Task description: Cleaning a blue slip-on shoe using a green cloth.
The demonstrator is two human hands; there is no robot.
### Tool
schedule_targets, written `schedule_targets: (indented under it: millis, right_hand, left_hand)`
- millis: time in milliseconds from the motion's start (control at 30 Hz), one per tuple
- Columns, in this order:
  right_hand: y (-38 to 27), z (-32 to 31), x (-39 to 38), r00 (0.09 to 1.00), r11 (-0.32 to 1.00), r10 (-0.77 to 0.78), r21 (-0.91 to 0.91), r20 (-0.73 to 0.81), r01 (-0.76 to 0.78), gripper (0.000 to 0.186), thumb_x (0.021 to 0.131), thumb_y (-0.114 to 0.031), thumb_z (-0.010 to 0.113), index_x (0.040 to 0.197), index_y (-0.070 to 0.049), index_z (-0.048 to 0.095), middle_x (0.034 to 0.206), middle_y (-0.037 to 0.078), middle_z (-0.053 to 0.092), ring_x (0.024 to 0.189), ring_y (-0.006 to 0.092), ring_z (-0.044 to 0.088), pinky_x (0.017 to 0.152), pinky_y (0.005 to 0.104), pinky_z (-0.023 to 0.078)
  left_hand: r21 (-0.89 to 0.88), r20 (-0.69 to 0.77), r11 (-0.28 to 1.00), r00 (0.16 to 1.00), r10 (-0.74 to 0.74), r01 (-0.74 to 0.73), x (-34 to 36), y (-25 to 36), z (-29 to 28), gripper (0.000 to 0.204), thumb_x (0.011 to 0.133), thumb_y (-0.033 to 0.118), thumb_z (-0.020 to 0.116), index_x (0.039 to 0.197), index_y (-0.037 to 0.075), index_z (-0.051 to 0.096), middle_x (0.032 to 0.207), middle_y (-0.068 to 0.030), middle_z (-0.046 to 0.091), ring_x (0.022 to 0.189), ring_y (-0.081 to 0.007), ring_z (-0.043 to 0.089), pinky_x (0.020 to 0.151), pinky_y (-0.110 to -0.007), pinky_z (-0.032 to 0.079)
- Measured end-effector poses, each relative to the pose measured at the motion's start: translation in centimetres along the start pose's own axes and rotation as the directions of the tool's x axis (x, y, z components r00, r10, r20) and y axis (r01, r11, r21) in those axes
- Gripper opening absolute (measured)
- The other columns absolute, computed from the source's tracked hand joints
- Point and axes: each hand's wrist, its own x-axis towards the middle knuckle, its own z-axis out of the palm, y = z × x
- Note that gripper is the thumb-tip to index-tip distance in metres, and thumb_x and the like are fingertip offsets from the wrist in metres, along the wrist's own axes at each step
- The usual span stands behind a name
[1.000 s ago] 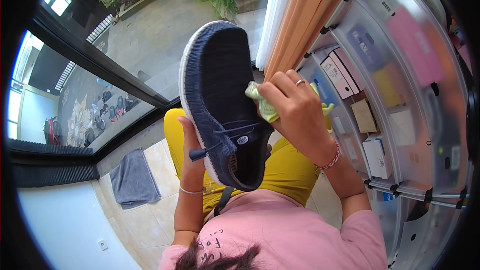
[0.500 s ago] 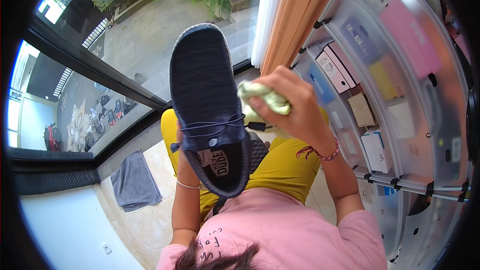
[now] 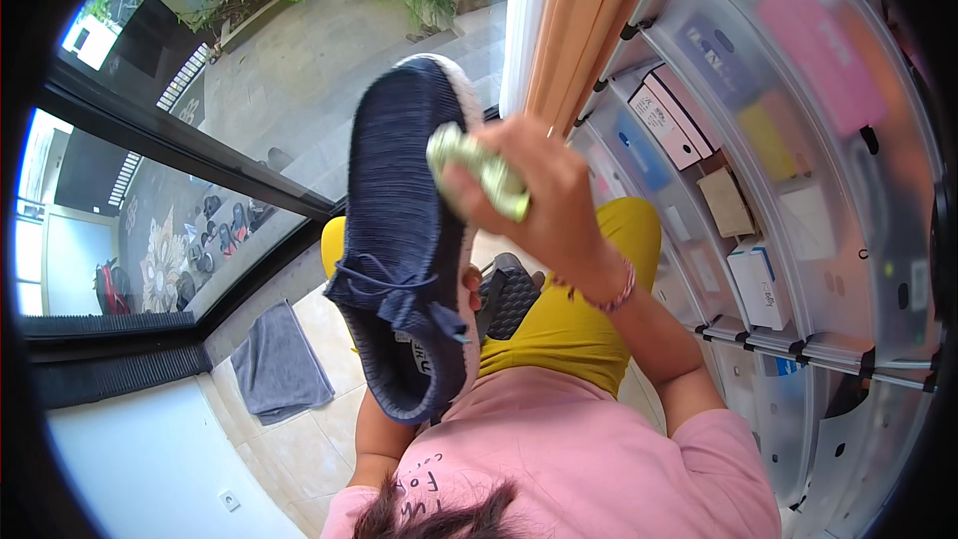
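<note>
A dark navy slip-on shoe (image 3: 404, 180) with thin laces and a white sole edge is held up in front of me, toe pointing away. My left hand (image 3: 472, 287) grips it from beneath; only some fingertips show by the sole's right side, and the rest is hidden behind the shoe. In my right hand (image 3: 544, 185) is a bunched pale green cloth (image 3: 479, 168), slightly blurred, lying over the right side of the shoe's upper. Whether it presses on the fabric I cannot tell for sure.
A black quilted item (image 3: 511, 294) sits between my yellow-clad thighs. On the tiled floor at left lies a grey towel (image 3: 279, 364). Clear storage boxes (image 3: 788, 230) are stacked close on my right. A glass door frame (image 3: 200, 120) stands ahead, with several shoes outside.
The shoe has rolled to the left, so its white right sole edge and my left fingertips now show. My right hand has moved left with the cloth, over the upper.
</note>
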Motion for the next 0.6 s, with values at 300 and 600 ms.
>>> schedule_targets:
  millis: [300,600]
  right_hand:
    - [-0.3,-0.5,2.1,0.981,0.949,-0.190,-0.266,-0.048,0.171,0.024,0.078,-0.019,0.079,0.084,-0.005,0.060,0.072,0.007,0.055,0.063,0.0217,0.055,0.056,0.0337,0.047]
    - [-1.6,0.1,0.1,0.996,0.980,-0.084,-0.179,-0.004,0.082,0.024,0.078,-0.016,0.078,0.084,-0.004,0.058,0.074,0.011,0.055,0.066,0.0261,0.059,0.056,0.0351,0.048]
  left_hand:
    - [0.031,0.139,0.995,0.985,-0.098,0.095,-0.7,-0.1,0.1,0.049,0.100,0.035,0.052,0.131,-0.003,0.049,0.095,-0.0204,0.062,0.080,-0.0282,0.063,0.069,-0.034,0.054]
    - [0.343,-0.411,0.930,0.911,0.021,0.133,-0.3,-0.1,7.2,0.037,0.096,0.023,0.060,0.120,-0.005,0.053,0.080,-0.0165,0.058,0.065,-0.0264,0.058,0.061,-0.032,0.050]
